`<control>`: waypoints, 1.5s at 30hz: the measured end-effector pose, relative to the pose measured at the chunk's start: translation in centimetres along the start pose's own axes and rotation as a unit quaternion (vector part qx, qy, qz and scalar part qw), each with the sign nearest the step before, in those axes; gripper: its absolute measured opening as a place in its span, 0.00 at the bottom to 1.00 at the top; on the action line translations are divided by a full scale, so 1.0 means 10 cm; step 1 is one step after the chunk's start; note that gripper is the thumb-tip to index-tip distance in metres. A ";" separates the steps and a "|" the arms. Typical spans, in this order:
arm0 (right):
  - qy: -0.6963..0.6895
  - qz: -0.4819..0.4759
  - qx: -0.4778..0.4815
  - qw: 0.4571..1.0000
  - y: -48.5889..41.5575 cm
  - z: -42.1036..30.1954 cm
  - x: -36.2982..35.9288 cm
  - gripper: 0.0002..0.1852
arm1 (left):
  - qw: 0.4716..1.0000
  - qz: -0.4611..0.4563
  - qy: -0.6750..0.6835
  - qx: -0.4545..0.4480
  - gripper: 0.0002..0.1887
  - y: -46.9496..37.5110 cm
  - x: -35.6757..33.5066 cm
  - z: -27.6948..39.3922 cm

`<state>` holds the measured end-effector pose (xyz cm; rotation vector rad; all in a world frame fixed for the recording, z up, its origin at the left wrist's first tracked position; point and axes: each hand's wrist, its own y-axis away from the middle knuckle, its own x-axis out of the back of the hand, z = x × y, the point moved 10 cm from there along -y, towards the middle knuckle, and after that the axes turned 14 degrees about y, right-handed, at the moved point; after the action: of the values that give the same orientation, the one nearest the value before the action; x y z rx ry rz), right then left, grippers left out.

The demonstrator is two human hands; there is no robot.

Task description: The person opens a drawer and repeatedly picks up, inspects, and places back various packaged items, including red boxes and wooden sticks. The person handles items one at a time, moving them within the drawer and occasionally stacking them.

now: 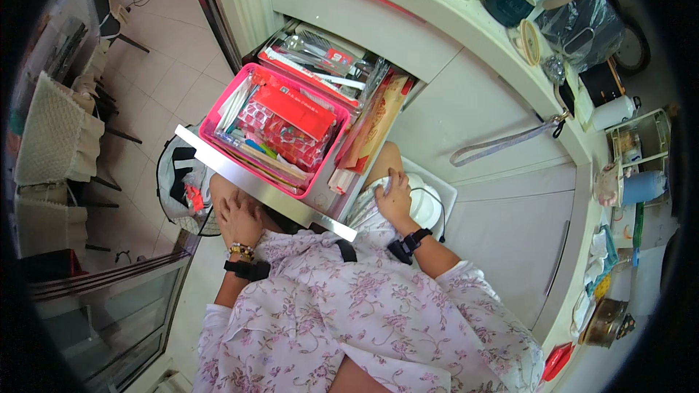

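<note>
An open drawer juts out over my lap. At its front is a pink plastic basket holding a red packet, plastic-wrapped red packs, pens and white sticks. Behind the basket lie clear plastic packaging and a red-edged box; red and gold paper envelopes stand along the right side. My left hand, with a beaded bracelet and black wrist strap, rests on my knee left of the drawer. My right hand, its wrist also strapped, lies on my other thigh, right of the drawer. Neither hand touches the drawer's contents.
Behind my right hand, a white tray holds a round white object with a cable. A grey strap hangs from the counter, which bears a dark mug and kettle. A bag stands left of the drawer, near a sliding door.
</note>
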<state>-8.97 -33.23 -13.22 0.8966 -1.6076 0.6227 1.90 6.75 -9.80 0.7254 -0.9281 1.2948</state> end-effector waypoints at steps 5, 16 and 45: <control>-0.011 -0.022 -0.018 1.000 -0.01 0.00 0.03 0.32 | 0.999 -0.026 -0.023 0.022 0.18 0.01 -0.01 -0.03; -0.017 -0.010 -0.026 0.999 -0.01 0.01 0.08 0.32 | 0.997 -0.038 -0.045 0.040 0.21 0.01 -0.06 -0.05; -0.172 0.230 0.213 0.934 -0.09 -0.99 1.22 0.25 | 0.993 -0.021 -0.106 -0.047 0.20 -0.02 -0.09 -0.02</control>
<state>-3.52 -28.60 0.79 0.9828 -2.0695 1.2320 2.12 6.44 -10.65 0.8153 -1.1312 1.1449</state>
